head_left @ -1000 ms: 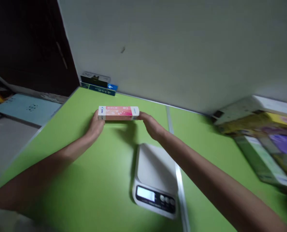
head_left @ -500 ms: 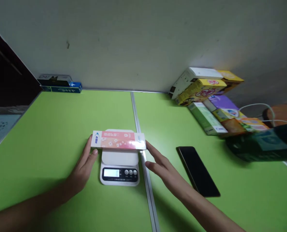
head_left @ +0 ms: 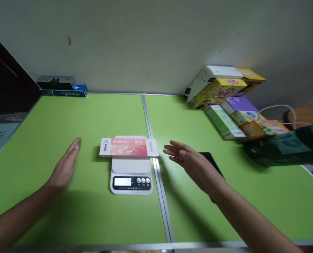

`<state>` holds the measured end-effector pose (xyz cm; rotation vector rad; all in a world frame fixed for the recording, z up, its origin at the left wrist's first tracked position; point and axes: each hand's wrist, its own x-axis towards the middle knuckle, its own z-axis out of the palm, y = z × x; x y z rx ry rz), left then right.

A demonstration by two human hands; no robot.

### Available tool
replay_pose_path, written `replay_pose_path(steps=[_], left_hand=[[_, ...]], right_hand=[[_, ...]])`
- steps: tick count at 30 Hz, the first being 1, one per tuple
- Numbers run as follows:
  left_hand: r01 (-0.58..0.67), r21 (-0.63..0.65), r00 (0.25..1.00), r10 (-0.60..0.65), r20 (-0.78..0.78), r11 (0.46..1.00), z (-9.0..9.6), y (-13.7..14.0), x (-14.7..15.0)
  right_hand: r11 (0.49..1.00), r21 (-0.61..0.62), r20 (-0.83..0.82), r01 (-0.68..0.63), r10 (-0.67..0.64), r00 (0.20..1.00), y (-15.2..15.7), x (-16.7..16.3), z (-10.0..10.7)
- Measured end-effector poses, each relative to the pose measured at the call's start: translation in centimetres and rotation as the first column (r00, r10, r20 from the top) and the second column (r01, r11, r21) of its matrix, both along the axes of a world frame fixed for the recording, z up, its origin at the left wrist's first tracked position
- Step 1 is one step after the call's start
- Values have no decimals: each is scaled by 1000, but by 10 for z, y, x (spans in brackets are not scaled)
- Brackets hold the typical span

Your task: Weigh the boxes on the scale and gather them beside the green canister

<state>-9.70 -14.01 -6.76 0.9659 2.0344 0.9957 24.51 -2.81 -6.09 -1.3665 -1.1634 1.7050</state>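
Observation:
A pink and white toothpaste box (head_left: 129, 147) lies crosswise on the white kitchen scale (head_left: 131, 166), with both its ends reaching past the platform. The scale's lit display seems to read 0. To the left of the box, my left hand (head_left: 66, 165) is apart from it, fingers stretched out and holding nothing. My right hand (head_left: 189, 159) hovers to the right of the box, fingers extended and also holding nothing. Partly hidden beneath that hand and forearm is a black phone (head_left: 211, 160) on the table.
The green table (head_left: 79, 218) has a metal seam (head_left: 160, 189) down its middle. Back left, a blue box (head_left: 66, 92) and a dark box (head_left: 55, 83) lie against the wall. Several cartons, including a yellow box (head_left: 219, 92), are at the right, near a dark green bottle (head_left: 285, 146).
Both hands have let go of the toothpaste box and moved outward, the left one to the left and the right one to the right. The box stays on the scale. The view has shifted slightly.

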Motion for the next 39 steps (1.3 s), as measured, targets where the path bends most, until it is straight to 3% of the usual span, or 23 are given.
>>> replay_pose_path(steps=[4, 10, 16, 19, 22, 26, 28, 31, 35, 39], left_hand=[[0, -66, 983, 12, 182, 998, -7, -2, 3], [92, -27, 946, -79, 315, 995, -13, 5, 20], [97, -42, 952, -80, 294, 994, 9, 6, 52], [74, -98, 973, -50, 225, 992, 19, 7, 57], [129, -98, 975, -108, 194, 987, 24, 23, 65], [308, -14, 928, -297, 223, 951, 36, 68, 122], [367, 107, 906, -381, 185, 924, 43, 96, 171], [485, 264, 844, -525, 109, 834, 39, 141, 252], [573, 270, 762, -625, 171, 773, 14, 189, 347], [637, 221, 715, -673, 190, 739, 2, 215, 413]], right_hand=[[998, -55, -12, -24, 23, 1000, 5, -17, 3], [997, -59, 84, -47, 52, 995, 18, -34, -4], [992, -16, -15, -128, 128, 992, 18, -44, -13], [998, -4, -112, -60, 59, 992, 15, -29, -7], [998, -55, -184, -20, 9, 983, 11, 6, -1], [982, -79, -242, 170, -184, 953, 0, 68, 2], [936, -38, -250, 349, -348, 904, -3, 99, -1], [798, 44, -270, 601, -570, 776, 4, 140, -10], [628, -35, -320, 777, -744, 587, 40, 179, -27], [507, -158, -335, 847, -835, 437, 84, 193, -40]])
